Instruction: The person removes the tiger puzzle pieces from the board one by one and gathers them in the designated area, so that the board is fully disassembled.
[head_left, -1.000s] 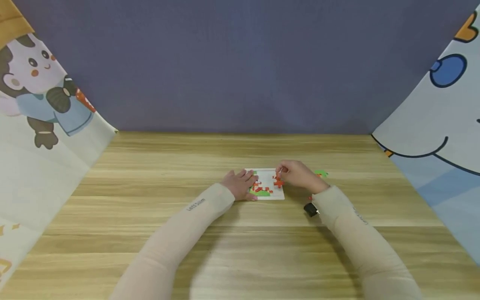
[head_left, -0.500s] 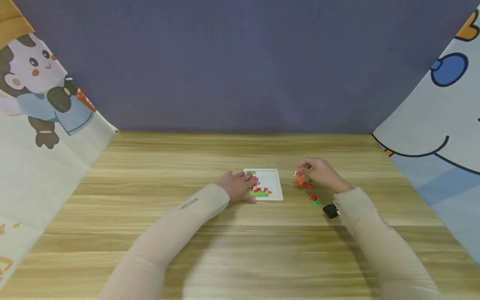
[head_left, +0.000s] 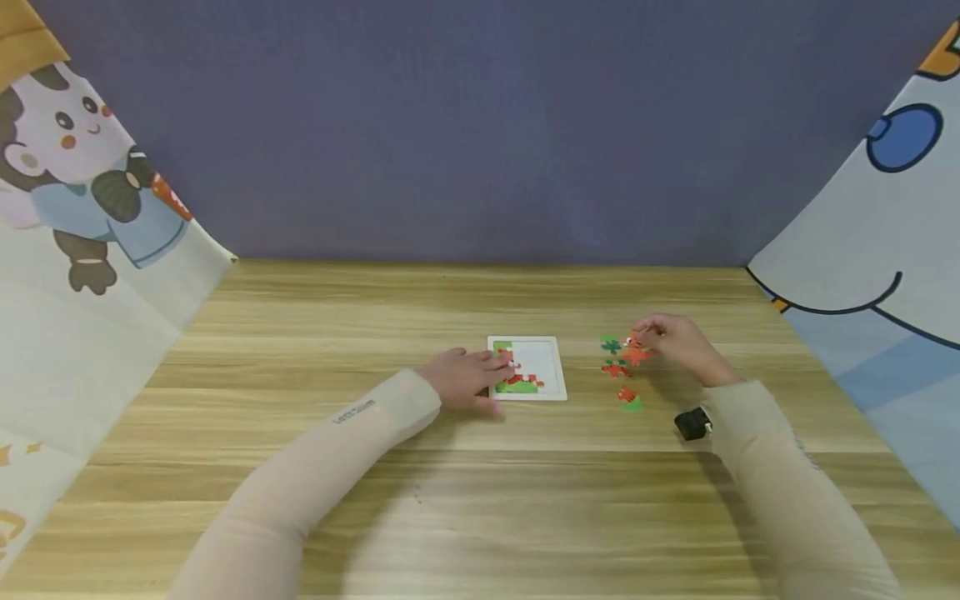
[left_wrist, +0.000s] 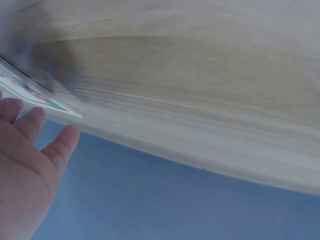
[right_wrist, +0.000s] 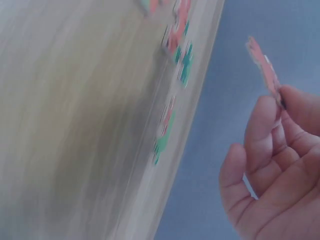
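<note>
My right hand [head_left: 684,346] pinches a red puzzle piece [right_wrist: 264,65] between thumb and index finger, raised over the table right of the loose pieces. In the right wrist view the piece stands on edge, well apart from the tabletop. With its fingers spread, my left hand [head_left: 461,381] lies at the left side of a white puzzle tray [head_left: 561,379], its fingertips over the tray's left part. Joined red and green pieces [head_left: 521,387] fill the tray's left side and bottom; the upper right shows bare white. My left fingers hide some of them.
Right of the tray lie loose puzzle pieces: a green one [head_left: 611,345], a red one [head_left: 615,370] and a red-and-green one [head_left: 628,397]. A dark blue panel [head_left: 487,133] stands behind the wooden table [head_left: 480,517], with cartoon-printed sheets at both sides.
My right hand has carried the red puzzle piece from over the tray's right side rightward, past the loose pieces. My left hand has slid slightly left, uncovering more of the tray.
</note>
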